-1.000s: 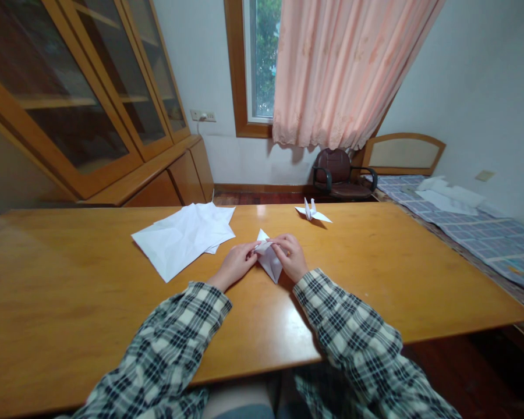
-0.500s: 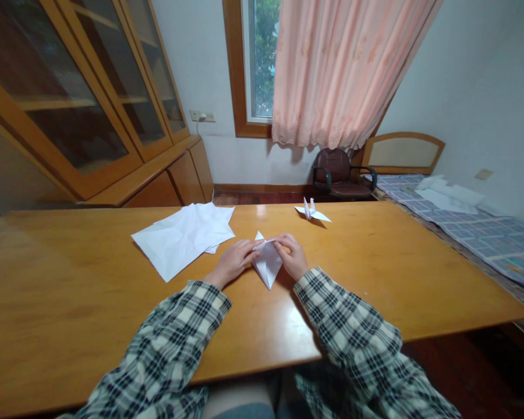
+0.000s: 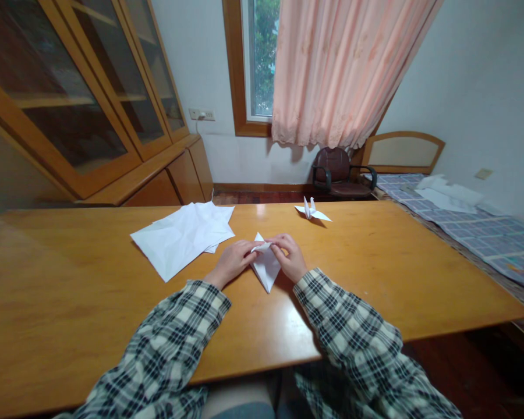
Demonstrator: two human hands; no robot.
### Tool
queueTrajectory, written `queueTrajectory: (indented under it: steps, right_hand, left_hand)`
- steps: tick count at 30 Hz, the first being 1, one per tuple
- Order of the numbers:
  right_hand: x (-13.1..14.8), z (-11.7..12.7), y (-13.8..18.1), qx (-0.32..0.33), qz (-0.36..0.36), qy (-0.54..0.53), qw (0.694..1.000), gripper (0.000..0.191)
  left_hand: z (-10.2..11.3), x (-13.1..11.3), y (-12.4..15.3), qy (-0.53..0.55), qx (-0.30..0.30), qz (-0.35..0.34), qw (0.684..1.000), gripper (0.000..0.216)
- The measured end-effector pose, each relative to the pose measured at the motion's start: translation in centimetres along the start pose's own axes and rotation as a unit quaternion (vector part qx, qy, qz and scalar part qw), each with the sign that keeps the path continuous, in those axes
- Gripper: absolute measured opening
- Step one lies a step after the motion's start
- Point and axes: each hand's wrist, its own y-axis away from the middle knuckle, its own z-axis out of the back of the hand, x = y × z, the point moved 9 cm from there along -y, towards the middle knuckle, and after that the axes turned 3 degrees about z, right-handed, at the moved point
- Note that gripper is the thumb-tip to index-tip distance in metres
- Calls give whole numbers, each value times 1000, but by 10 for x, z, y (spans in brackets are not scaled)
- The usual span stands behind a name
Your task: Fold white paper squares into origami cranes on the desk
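Note:
A piece of folded white paper [image 3: 267, 269] lies on the table in front of me, kite-shaped, one point toward me and a smaller tip toward the far side. My left hand [image 3: 234, 260] grips its upper left edge with fingers closed. At the upper right edge, my right hand [image 3: 290, 256] pinches the paper between thumb and fingers. A flap near the top is bent over between the two hands. My fingertips hide part of the folds.
White paper sheets [image 3: 179, 238] lie stacked at the left on the wooden table [image 3: 91, 326]. A folded paper crane [image 3: 311, 212] stands near the far edge. Beyond are a chair [image 3: 338, 171], a bed [image 3: 463, 215] and a glass-door cabinet [image 3: 91, 93].
The top flap of the folded paper has come down further toward me, and the paper's near point has shifted slightly closer. Both hands keep their hold.

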Motion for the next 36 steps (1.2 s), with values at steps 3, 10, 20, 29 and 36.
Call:
queueTrajectory:
  steps: [3,10,20,29,36]
  right_hand:
    - [4,2,0,-4,8,23,1000,25]
    - [13,3,4,0,52,52,997,29]
    - [13,0,4,28,64,69,995,26]
    - [11,5,1,-29,11,16,999,20]
    - [6,7,2,-28,1,22,999,24]
  left_hand:
    - [2,-3,0,-30,-7,-16,999,34]
    - [4,-3,1,-59,-17,-20,998,29]
    - [3,1,1,-67,-23,-14,997,27]
    - [3,-7,1,-92,-12,-14,996,30]
    - [2,-1,2,-71,-19,-3,997,37]
